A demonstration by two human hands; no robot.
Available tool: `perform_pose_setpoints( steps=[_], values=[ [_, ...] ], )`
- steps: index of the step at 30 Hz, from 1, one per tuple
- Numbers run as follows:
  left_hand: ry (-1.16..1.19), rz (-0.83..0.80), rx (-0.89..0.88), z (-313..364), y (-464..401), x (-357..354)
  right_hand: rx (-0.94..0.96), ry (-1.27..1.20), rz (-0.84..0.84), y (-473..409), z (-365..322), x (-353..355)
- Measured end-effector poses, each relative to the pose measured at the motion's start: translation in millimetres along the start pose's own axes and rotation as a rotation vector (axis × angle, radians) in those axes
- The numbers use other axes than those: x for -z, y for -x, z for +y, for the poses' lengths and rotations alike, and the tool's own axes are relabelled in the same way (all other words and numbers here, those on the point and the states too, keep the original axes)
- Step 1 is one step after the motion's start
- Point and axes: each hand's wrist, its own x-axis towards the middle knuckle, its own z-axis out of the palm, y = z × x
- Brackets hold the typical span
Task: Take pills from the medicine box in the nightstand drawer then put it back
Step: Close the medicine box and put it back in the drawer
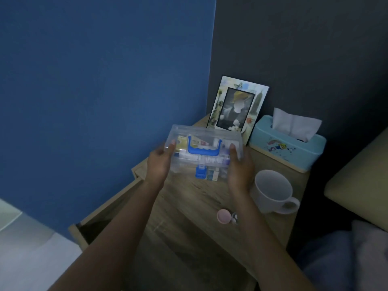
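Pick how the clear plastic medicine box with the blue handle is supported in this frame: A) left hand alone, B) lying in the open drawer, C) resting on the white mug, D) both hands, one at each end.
D: the left hand and right hand grip opposite ends of the clear plastic medicine box, held above the wooden nightstand top.

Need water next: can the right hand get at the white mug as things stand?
Probably not yet: the right hand and left hand both hold the medicine box. The white mug sits unobstructed beside it.
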Motion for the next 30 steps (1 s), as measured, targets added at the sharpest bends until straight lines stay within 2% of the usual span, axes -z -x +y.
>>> perform_pose_setpoints(
  steps=[5,10,14,15,17,19,21,26,30],
  values=[
    [-0.103,0.021,-0.032,-2,1,-2,0.023,-0.022,0.002,0,5,0],
    [-0.077,0.016,-0.003,1,7,-1,0.02,-0.023,-0.019,-1,4,2],
    [-0.022,0.382,-0.092,-18,44,-15,0.045,-0.014,-0.013,-2,5,3],
    [0.012,0.419,-0.065,-26,54,-20,0.052,-0.009,-0.007,-2,5,3],
    [0.033,0.353,0.063,-40,70,-32,0.075,0.009,-0.009,-2,4,3],
    [-0.015,0.156,0.173,-48,76,-44,0.091,0.005,-0.02,-1,4,4],
    [-0.037,-0.012,0.186,-47,78,-52,0.097,-0.009,-0.017,-1,4,4],
    [-0.011,-0.076,0.086,-28,73,-59,0.097,-0.02,-0.011,-3,6,2],
    [-0.112,-0.066,0.001,-26,70,-60,0.091,-0.056,-0.015,-4,8,2]
  ],
)
